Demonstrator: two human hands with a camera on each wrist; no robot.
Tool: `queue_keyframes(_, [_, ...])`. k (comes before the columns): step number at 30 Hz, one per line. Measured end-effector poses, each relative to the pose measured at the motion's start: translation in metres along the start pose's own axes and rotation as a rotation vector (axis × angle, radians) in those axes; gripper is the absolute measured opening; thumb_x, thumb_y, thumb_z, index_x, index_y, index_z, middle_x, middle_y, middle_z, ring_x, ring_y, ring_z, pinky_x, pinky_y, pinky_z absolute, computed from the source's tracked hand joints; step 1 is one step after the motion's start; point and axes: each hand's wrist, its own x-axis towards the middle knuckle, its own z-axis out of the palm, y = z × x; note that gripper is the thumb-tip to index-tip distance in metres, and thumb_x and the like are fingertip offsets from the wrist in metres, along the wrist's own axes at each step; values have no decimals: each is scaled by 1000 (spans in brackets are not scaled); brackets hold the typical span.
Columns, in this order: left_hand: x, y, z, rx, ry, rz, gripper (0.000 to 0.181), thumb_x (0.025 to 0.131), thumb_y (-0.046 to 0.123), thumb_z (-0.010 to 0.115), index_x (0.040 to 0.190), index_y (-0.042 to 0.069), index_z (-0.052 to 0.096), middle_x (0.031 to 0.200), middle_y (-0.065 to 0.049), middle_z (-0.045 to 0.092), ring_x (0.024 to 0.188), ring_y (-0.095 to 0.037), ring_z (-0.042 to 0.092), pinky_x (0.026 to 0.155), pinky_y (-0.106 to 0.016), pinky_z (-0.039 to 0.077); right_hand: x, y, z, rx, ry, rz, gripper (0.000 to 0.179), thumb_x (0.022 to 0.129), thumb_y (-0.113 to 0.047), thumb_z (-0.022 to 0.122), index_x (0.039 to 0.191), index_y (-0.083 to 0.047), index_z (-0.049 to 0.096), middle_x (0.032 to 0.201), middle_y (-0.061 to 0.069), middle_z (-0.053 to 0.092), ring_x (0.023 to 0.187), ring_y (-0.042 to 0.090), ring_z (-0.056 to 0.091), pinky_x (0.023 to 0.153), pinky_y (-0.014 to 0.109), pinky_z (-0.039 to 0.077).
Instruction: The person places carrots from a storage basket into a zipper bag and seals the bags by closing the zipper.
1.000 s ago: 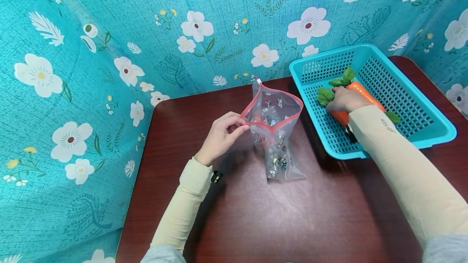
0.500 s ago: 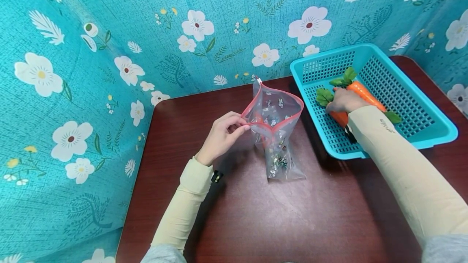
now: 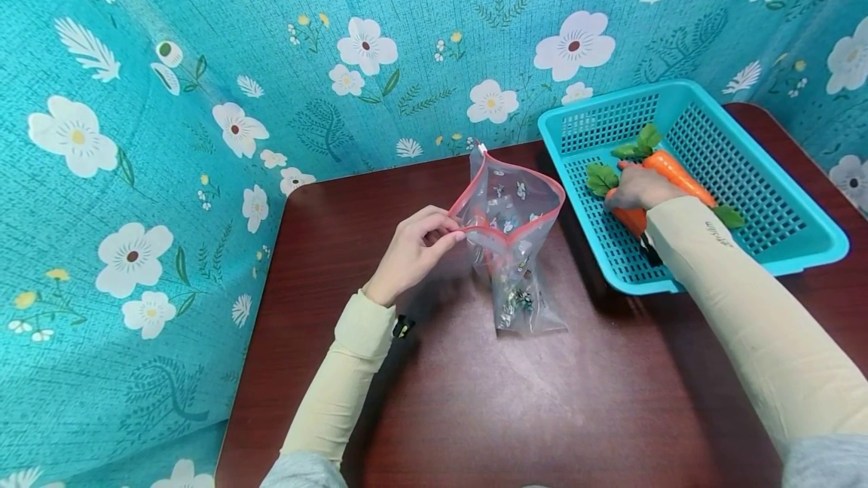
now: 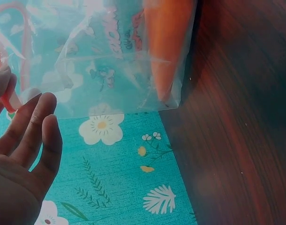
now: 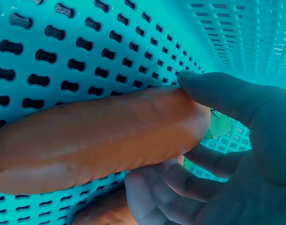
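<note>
My left hand (image 3: 410,254) pinches the red zip rim of a clear printed zip bag (image 3: 536,269), which stands on the table with its mouth spread. Through the plastic, the left wrist view shows an orange carrot (image 4: 169,47) inside, tip down. Over in the turquoise basket, my right hand (image 3: 643,188) holds a second carrot (image 5: 96,136) near its leafy end, thumb on one side and fingers on the other. Another carrot (image 3: 680,175) lies beside it, just right of the hand. Part of the held carrot is hidden by the hand and sleeve in the head view.
The turquoise perforated basket (image 3: 830,247) stands at the right back of the dark red table (image 3: 325,247). Behind the table hangs a flowered turquoise cloth (image 3: 420,36). A green leaf (image 3: 728,217) shows beyond the right sleeve in the basket.
</note>
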Motion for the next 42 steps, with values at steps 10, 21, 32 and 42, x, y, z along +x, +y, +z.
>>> queue_keyframes(10, [0, 2, 1, 3, 0, 6, 12, 87, 20, 73, 94, 10, 71, 101, -1, 65, 76, -11, 56, 68, -34, 54, 2, 2, 3, 4, 9, 0, 26, 87, -25, 61, 77, -6, 46, 73, 9, 44, 53, 15, 33, 53, 31, 35])
queue_keyframes(21, [-1, 3, 0, 9, 4, 2, 14, 86, 20, 74, 95, 10, 71, 100, -1, 64, 76, -12, 56, 68, -35, 55, -6, 2, 0, 12, -21, -29, 26, 90, -22, 59, 73, -8, 45, 151, 32, 23, 74, 27, 46, 63, 37, 39])
queue_keyframes(32, [-1, 3, -1, 0, 45, 35, 10, 84, 13, 74, 94, 10, 71, 96, -1, 63, 74, -12, 54, 66, -24, 51, -3, 2, -2, -1, 7, -51, 73, 91, -27, 60, 141, 16, 30, 152, 32, 20, 77, 31, 46, 65, 40, 42])
queue_keyframes(42, [-1, 2, -1, -3, 63, 32, 12, 84, 13, 75, 95, 11, 71, 97, -1, 63, 75, -12, 55, 66, -25, 52, -8, 0, -4, 60, 52, -96, 68, 92, -25, 52, 141, 14, 25, 123, 36, 43, 92, 41, 47, 78, 52, 46])
